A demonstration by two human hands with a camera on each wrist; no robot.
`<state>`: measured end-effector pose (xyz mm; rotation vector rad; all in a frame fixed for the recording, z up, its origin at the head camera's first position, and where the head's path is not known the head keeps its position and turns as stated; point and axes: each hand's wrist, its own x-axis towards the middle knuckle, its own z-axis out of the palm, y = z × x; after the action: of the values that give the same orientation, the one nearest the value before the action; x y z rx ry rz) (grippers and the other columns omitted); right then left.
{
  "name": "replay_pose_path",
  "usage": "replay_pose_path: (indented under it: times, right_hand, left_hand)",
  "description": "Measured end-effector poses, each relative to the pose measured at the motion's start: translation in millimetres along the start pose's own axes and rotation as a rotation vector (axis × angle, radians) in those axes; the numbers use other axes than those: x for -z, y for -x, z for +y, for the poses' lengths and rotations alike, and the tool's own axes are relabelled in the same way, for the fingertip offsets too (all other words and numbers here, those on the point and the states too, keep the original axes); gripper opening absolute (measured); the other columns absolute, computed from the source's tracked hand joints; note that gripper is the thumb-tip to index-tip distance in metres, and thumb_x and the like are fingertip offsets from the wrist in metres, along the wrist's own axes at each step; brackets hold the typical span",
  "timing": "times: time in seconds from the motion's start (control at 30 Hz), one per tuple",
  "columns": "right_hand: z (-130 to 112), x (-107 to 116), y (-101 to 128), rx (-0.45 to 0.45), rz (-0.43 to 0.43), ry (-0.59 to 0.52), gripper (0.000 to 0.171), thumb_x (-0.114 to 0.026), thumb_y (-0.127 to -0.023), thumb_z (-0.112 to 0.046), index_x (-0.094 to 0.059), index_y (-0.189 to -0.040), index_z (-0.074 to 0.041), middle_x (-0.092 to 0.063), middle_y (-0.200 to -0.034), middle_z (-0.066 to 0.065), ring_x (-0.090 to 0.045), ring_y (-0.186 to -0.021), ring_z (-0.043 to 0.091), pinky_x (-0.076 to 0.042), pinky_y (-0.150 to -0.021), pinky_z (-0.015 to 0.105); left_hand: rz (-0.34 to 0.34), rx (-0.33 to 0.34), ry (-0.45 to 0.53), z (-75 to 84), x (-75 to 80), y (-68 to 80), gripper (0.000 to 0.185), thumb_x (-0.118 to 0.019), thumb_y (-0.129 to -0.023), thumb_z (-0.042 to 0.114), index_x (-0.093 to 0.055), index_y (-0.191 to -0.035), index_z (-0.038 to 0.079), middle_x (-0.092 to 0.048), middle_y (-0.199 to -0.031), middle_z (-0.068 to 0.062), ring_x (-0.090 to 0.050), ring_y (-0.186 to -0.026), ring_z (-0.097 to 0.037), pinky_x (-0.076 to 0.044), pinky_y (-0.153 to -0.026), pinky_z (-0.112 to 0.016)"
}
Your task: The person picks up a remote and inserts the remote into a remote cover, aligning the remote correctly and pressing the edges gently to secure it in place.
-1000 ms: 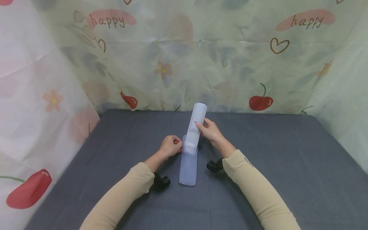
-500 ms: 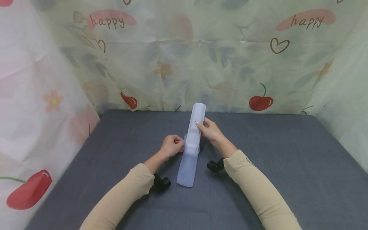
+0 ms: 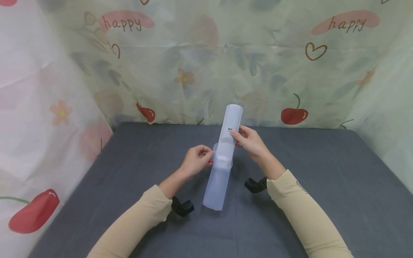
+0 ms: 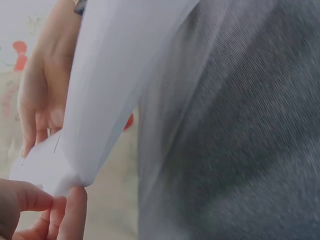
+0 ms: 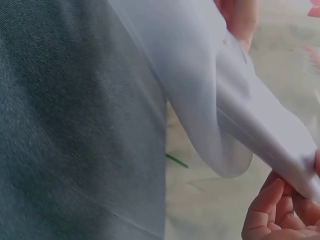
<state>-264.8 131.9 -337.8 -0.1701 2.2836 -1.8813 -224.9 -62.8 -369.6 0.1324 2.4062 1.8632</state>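
A long white rounded device [image 3: 227, 139] with a small black mark leans up and away from me. Its lower end sits in the mouth of a soft translucent sleeve [image 3: 216, 188], which hangs toward me over the table. My right hand [image 3: 255, 144] grips the device at its middle, thumb on top and fingers underneath. At the sleeve's mouth, my left hand [image 3: 196, 160] pinches the left edge between thumb and fingers. In the right wrist view, a rounded flap of the sleeve [image 5: 227, 155] stands away from the device.
Dark grey cloth covers the table [image 3: 161, 143]. A printed curtain [image 3: 206, 71] with cherries and flowers hangs behind it and along the sides. Below each wrist sits a black wrist camera mount, one at the left [image 3: 183, 207] and one at the right [image 3: 255, 185].
Both hands have shifted right, the right hand also upward and away, carrying the device and sleeve along. The sleeve now tilts in line with the device and looks lifted.
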Motion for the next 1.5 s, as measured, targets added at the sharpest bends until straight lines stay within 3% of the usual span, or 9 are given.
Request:
replay_pose_path:
  times: [0.33, 0.73, 1.07, 1.23, 1.37, 1.5]
  right_hand:
    - [-7, 8, 12, 0.043, -0.074, 0.045, 0.053, -0.049, -0.098, -0.028, -0.034, -0.143, -0.006, -0.044, -0.142, 0.017, -0.045, -0.125, 0.031, -0.038, -0.105, 0.050]
    - [-11, 11, 19, 0.056, -0.124, 0.056, 0.053, -0.049, -0.097, -0.028, -0.033, -0.144, -0.009, -0.047, -0.138, 0.016, -0.048, -0.117, 0.022, -0.040, -0.102, 0.046]
    - [-16, 3, 27, 0.172, -0.070, 0.162, 0.049, -0.052, -0.096, -0.026, -0.040, -0.140, -0.006, -0.053, -0.132, 0.018, -0.055, -0.108, 0.023, -0.049, -0.085, 0.032]
    - [-17, -1, 29, 0.167, -0.019, 0.177, 0.046, -0.054, -0.095, -0.027, -0.046, -0.135, -0.007, -0.057, -0.126, 0.017, -0.057, -0.100, 0.018, -0.049, -0.083, 0.031]
    - [-16, -1, 31, 0.165, -0.035, 0.157, 0.045, -0.054, -0.095, -0.026, -0.047, -0.135, -0.006, -0.058, -0.126, 0.018, -0.058, -0.100, 0.015, -0.049, -0.088, 0.037]
    - [-14, -1, 34, 0.189, -0.064, 0.132, 0.048, -0.055, -0.095, -0.027, -0.045, -0.137, -0.007, -0.054, -0.133, 0.017, -0.056, -0.115, 0.023, -0.044, -0.100, 0.044]
  left_hand:
    - [-0.011, -0.083, 0.034, 12.0, -3.8, 7.9, 0.014, -0.054, -0.091, 0.005, -0.061, -0.097, -0.006, -0.057, -0.081, -0.007, -0.060, -0.063, -0.006, -0.057, -0.068, -0.028]
    - [-0.042, -0.092, 0.009, 19.1, -3.4, 12.6, 0.015, -0.053, -0.092, 0.006, -0.060, -0.098, -0.006, -0.060, -0.085, -0.012, -0.062, -0.066, -0.009, -0.057, -0.070, -0.031]
    - [-0.105, 0.009, 0.072, 16.7, -5.5, 12.5, 0.013, -0.051, -0.093, 0.009, -0.056, -0.099, -0.002, -0.059, -0.097, -0.011, -0.067, -0.081, -0.016, -0.057, -0.074, -0.032]
    - [-0.140, 0.034, 0.098, 15.5, -6.1, 11.7, 0.027, -0.056, -0.093, 0.021, -0.050, -0.110, 0.001, -0.063, -0.106, -0.018, -0.068, -0.089, -0.022, -0.057, -0.078, -0.036]
    - [-0.129, -0.014, 0.084, 14.2, -8.1, 11.5, 0.043, -0.065, -0.088, 0.021, -0.045, -0.122, 0.002, -0.065, -0.104, -0.020, -0.067, -0.084, -0.019, -0.057, -0.074, -0.036]
    - [-0.085, -0.101, 0.080, 13.9, -10.4, 11.9, 0.049, -0.066, -0.087, 0.012, -0.045, -0.131, 0.006, -0.065, -0.095, -0.022, -0.064, -0.079, -0.015, -0.058, -0.067, -0.036]
